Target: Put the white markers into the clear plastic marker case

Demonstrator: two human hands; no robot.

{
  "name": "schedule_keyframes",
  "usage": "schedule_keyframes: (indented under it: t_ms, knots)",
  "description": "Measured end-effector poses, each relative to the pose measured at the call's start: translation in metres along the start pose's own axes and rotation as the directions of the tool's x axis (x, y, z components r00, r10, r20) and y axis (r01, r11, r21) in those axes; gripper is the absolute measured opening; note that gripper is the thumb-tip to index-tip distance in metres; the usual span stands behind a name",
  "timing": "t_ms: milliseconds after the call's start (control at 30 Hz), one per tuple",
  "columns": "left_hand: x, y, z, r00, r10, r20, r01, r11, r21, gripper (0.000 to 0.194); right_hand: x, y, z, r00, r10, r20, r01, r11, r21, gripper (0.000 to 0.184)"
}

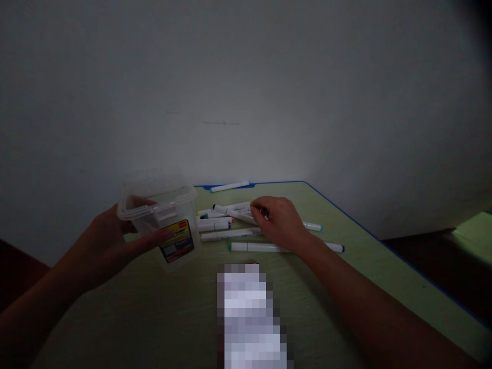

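My left hand [115, 238] grips a clear plastic box [163, 218] with a yellow and red label, its fingers wrapped round the box's side. The box stands on the green table [161, 312]. My right hand [279, 220] reaches over a heap of white markers [223, 223] with coloured caps. Its fingers are curled and pinch one white marker [234, 212] near the top of the heap. Another long marker [253, 247] lies just under the wrist.
A single marker [229, 186] lies at the table's far edge by the white wall. The blue table edge [346, 212] runs diagonally on the right, with dark floor beyond. A blurred white patch [248, 315] sits at the near middle.
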State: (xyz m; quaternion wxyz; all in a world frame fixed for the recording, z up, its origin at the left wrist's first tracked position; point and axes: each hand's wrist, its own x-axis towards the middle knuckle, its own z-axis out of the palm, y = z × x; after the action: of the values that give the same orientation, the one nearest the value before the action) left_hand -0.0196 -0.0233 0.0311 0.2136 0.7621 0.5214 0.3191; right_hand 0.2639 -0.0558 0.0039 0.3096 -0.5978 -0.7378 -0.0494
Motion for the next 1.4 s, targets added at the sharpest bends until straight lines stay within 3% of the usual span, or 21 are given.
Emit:
schedule_keyframes:
  t_ms: [700, 833, 1400]
  knots:
    - [-0.0001, 0.0014, 0.0016, 0.999, 0.03, -0.034, -0.031, 0.999, -0.044, 0.054, 0.0001, -0.0014, -0.0018, 1.0, 0.003, 0.015, -0.003, 1.0, -0.013, 0.02]
    - [-0.0009, 0.0033, 0.0012, 0.999, 0.045, 0.0, -0.045, 0.998, -0.042, 0.053, 0.0002, -0.0024, -0.0029, 1.0, -0.001, 0.019, 0.001, 1.0, -0.012, 0.019]
    - [-0.0031, 0.0059, -0.0005, 1.0, -0.011, 0.018, 0.012, 0.999, -0.041, 0.053, -0.0005, -0.0016, -0.0011, 1.0, -0.006, 0.025, 0.006, 1.0, -0.002, 0.02]
